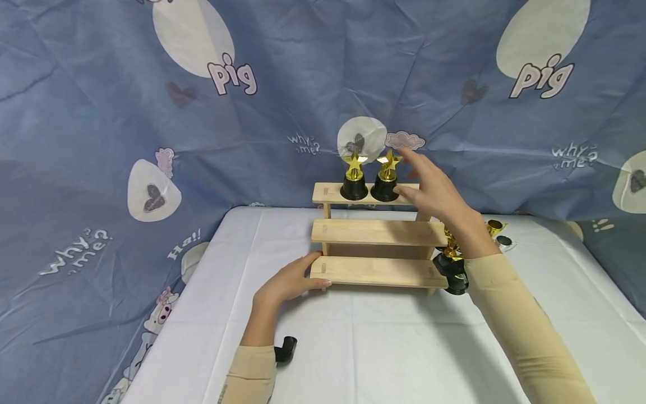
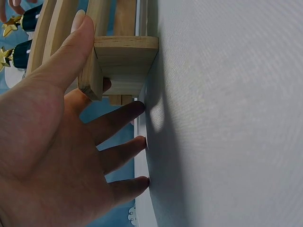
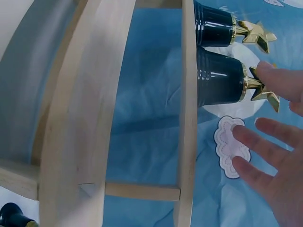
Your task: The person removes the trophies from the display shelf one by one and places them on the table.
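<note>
A three-step wooden display stand [image 1: 378, 271] stands on the white table. My left hand [image 1: 290, 279] holds the left end of its lowest step, the thumb along the front and the index finger behind; the other fingers spread out in the left wrist view. Two trophies with gold stars and black bases, a left trophy [image 1: 354, 178] and a right trophy [image 1: 386, 178], stand side by side on the top step. Beside the right trophy is my right hand [image 1: 434, 188], its fingers spread and its thumb close to the star in the right wrist view. Whether they touch, I cannot tell.
Several more trophies [image 1: 456, 269] are grouped at the stand's right end, partly hidden by my right forearm. A small black object [image 1: 286, 350] shows beside my left wrist. Behind the table hangs a blue printed cloth [image 1: 282, 101].
</note>
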Motion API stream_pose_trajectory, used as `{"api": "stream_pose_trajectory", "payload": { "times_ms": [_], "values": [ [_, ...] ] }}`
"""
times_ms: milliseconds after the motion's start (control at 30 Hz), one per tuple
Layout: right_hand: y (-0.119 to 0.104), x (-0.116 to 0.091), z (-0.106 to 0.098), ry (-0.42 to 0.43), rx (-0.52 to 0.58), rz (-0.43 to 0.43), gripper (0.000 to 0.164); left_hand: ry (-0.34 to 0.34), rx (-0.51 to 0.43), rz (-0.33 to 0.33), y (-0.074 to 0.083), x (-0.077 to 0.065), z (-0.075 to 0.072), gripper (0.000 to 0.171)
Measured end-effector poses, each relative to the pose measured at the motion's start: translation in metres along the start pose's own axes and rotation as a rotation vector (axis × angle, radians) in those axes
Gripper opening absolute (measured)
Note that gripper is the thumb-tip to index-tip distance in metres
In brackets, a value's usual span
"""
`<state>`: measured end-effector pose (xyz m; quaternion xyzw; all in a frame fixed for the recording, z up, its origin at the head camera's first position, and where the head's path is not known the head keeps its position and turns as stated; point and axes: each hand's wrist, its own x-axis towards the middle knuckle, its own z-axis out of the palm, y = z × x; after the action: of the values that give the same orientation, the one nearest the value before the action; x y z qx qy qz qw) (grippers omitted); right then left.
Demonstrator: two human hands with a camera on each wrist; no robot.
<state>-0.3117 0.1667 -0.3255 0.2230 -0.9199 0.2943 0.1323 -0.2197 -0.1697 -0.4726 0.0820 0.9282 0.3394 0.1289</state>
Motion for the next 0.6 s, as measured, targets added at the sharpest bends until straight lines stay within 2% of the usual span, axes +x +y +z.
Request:
{"api": "stream_pose_trajectory", "payload": {
  "times_ms": [200, 600],
  "values": [
    [-0.002, 0.008, 0.002, -0.024, -0.014, 0.018, 0.088, -0.002, 0.004, 0.007, 0.000, 0.000, 0.000, 0.088],
    [-0.008, 0.020, 0.002, 0.012, -0.017, -0.041, 0.088, 0.004, 0.001, 0.009, 0.002, -0.002, -0.001, 0.087]
  ]
}}
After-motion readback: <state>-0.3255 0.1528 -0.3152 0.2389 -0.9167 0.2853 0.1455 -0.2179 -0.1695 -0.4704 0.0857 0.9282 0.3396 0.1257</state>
